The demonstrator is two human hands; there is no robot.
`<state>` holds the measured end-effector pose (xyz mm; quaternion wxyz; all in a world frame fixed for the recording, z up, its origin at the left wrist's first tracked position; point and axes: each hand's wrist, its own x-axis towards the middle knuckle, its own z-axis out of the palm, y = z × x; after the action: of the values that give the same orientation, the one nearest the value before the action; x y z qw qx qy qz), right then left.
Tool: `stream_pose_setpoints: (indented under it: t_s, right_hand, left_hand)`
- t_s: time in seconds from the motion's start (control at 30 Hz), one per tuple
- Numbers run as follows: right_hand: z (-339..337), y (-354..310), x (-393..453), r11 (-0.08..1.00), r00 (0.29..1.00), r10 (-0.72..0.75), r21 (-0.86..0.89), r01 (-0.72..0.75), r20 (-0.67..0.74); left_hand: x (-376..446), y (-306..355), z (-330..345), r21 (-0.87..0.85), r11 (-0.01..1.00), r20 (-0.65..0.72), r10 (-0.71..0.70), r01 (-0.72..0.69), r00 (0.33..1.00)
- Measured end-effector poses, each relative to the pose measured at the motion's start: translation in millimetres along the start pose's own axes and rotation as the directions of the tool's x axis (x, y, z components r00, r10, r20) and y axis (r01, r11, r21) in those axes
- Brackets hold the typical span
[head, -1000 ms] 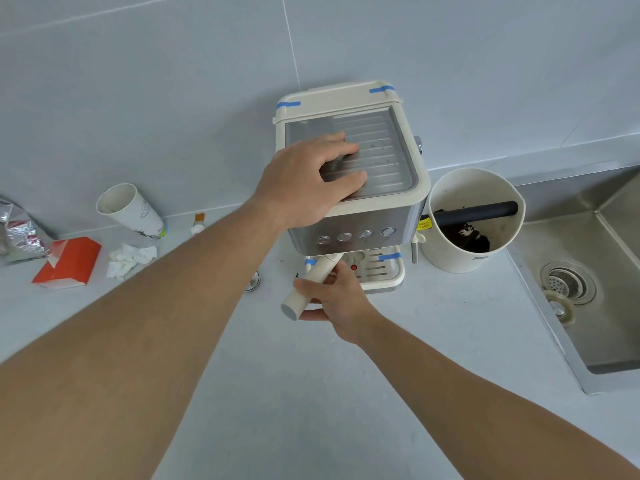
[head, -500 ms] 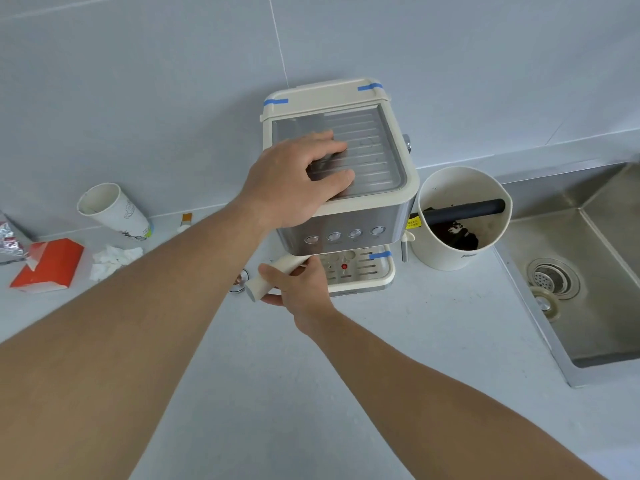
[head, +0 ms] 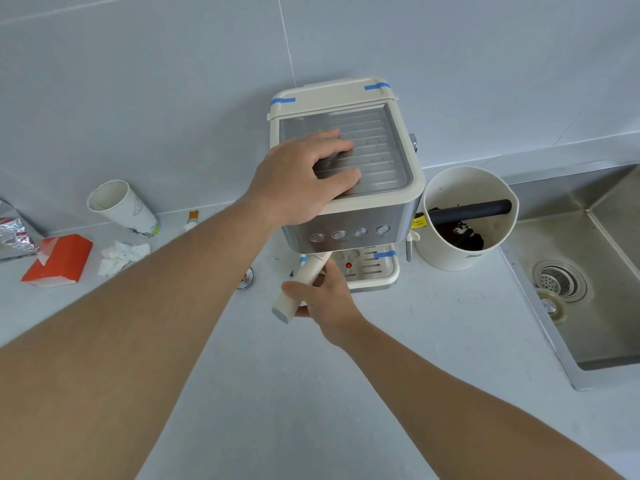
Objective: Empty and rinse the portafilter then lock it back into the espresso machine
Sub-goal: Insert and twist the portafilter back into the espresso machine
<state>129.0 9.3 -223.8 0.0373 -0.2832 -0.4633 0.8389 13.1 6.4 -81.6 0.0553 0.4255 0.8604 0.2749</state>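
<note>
A cream and steel espresso machine point(head: 377, 216) stands against the wall. My left hand point(head: 304, 178) presses flat on its ribbed top tray, fingers spread. The portafilter's cream handle point(head: 303, 287) sticks out from under the machine's front, angled toward the lower left; its basket end is hidden beneath the machine. My right hand point(head: 325, 299) is closed around that handle from the right side. A steel sink point(head: 595, 271) with a round drain lies to the right.
A white knock box point(head: 450, 251) with a black bar and dark coffee grounds stands right of the machine. A paper cup point(head: 121, 209), a crumpled tissue point(head: 121, 258), an orange box point(head: 59, 259) and a foil bag point(head: 14, 233) sit at the left. A tape roll point(head: 552, 308) lies in the sink.
The handle swung far to the left half a second ago, and now points back toward the lower left, nearer the front. My left hand has stayed on the machine's top.
</note>
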Motion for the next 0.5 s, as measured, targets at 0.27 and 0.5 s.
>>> stream_pose_setpoints:
  t_s: [0.27, 0.5]
  right_hand:
    - [-27.5, -5.2, -16.1, 0.983, 0.986, 0.089, 0.15, -0.11, 0.14]
    - [-30.6, -8.7, -21.4, 0.99, 0.991, 0.134, 0.052, -0.134, 0.013]
  left_hand:
    - [-1.0, 0.9, -0.2, 0.025, 1.0, 0.008, 0.006, -0.006, 1.0]
    - [-0.4, -1.8, -1.7, 0.057, 0.996, 0.03, 0.063, -0.065, 0.998]
